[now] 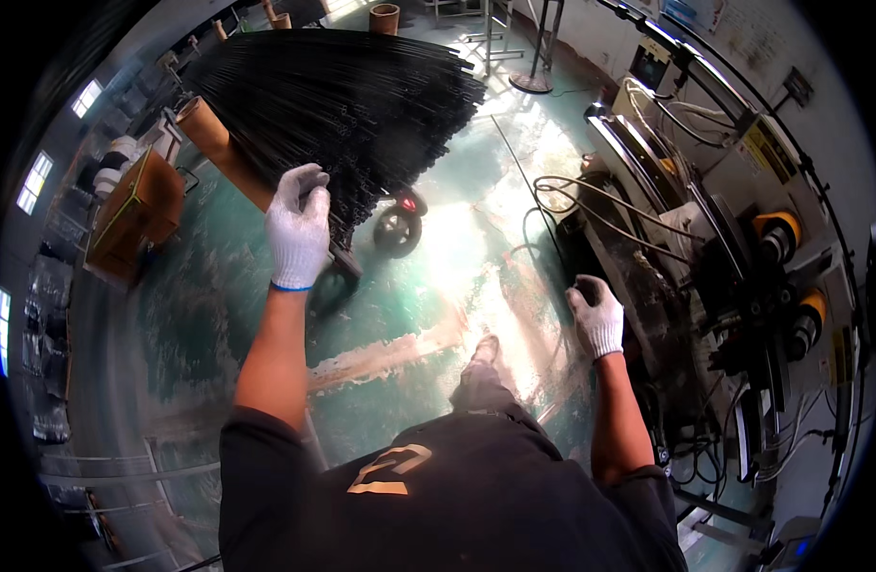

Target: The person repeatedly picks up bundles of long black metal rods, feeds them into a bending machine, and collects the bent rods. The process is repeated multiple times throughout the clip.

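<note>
My left hand (300,234), in a white knit glove with a blue cuff, is raised at the near end of a large bundle of thin black tubes (362,105). Its fingers are bent and its thumb stands apart; nothing shows between them. Behind it slants a brown cardboard-like tube (219,143) along the bundle's left side. Lower right, my gloved right hand (597,319) is beside the machine, its fingers curled in toward the thumb. A thin dark rod (527,181) runs toward these fingertips; whether they grip it is hidden.
A long machine (686,257) with cables and yellow-and-black round parts lines the right wall. Under the bundle sits a wheel (397,232) on the green floor (409,315). A brown box-like cabinet (138,214) stands left; metal stands (514,48) are at the back.
</note>
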A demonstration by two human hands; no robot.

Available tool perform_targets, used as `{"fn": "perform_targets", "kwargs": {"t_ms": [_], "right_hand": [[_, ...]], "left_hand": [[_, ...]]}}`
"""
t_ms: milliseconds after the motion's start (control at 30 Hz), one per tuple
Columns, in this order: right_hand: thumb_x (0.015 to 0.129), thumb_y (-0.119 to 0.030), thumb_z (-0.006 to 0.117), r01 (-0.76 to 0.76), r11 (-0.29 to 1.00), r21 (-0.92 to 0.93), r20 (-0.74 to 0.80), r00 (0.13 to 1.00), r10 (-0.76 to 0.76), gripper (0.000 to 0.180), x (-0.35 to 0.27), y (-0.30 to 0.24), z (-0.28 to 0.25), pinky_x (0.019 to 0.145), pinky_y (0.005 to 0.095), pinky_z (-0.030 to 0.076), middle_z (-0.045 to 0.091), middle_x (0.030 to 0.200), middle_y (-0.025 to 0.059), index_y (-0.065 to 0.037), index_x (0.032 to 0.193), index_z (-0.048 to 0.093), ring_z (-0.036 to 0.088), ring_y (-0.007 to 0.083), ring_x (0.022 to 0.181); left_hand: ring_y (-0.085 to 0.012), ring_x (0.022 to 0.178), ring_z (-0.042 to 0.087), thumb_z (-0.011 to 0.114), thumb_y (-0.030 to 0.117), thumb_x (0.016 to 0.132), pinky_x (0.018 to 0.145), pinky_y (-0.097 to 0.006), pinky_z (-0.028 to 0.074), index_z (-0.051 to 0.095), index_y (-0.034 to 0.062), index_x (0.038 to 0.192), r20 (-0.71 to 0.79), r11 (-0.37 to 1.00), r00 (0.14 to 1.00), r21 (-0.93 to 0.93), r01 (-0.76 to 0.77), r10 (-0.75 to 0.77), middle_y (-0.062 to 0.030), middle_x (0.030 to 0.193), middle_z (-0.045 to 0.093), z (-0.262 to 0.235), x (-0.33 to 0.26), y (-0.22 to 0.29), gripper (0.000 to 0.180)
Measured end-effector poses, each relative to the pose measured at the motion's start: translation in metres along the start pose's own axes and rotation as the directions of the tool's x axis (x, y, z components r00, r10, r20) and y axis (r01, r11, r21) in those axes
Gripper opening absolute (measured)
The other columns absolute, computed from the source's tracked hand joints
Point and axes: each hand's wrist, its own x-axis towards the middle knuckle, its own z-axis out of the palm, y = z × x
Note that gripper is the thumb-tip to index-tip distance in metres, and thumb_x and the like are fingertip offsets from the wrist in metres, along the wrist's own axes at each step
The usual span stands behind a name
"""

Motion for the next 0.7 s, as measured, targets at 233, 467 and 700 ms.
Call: {"fn": "perform_targets", "kwargs": {"t_ms": [233,467,700], "right_hand": [[0.095,-0.029,0.079,0.352,0.931,0.102,0.166,0.916,-0.364,0.048,0.154,-0.190,0.061,0.096,0.0408,0.059,0.078,0.118,0.0202,-0.003,0.133,0.066,0.077,0.0316,0.110],[0.093,-0.036,0.078,0.693,0.719,0.045,0.271,0.685,-0.677,0.050,0.248,-0.348,0.145,0.095,0.0472,0.059,0.077,0.114,0.0215,-0.002,0.128,0.068,0.074,0.0390,0.108],[0.090,-0.066,0.075,0.717,0.601,-0.353,0.519,0.685,-0.512,0.083,0.283,-0.460,0.233,0.106,0.0454,0.054,0.073,0.128,0.0233,0.003,0.135,0.066,0.069,0.0403,0.122]], "left_hand": [[-0.0182,0.105,0.072,0.062,-0.003,0.096,0.098,-0.033,0.056,0.068,-0.0005,0.121,-0.126,0.914,0.992,0.406,0.025,0.028,-0.0114,0.108,0.076,-0.005,0.095,-0.058,0.025],[-0.0353,0.099,0.072,0.070,0.005,0.083,0.092,-0.045,0.059,0.073,0.0078,0.110,-0.070,0.646,0.969,0.756,-0.104,0.239,-0.0122,0.104,0.076,0.011,0.111,-0.076,0.028],[-0.0156,0.092,0.073,0.062,-0.007,0.086,0.089,-0.030,0.057,0.072,0.0007,0.108,-0.225,0.905,0.973,0.422,0.051,0.050,-0.0098,0.092,0.073,0.002,0.134,-0.080,0.025]]}}
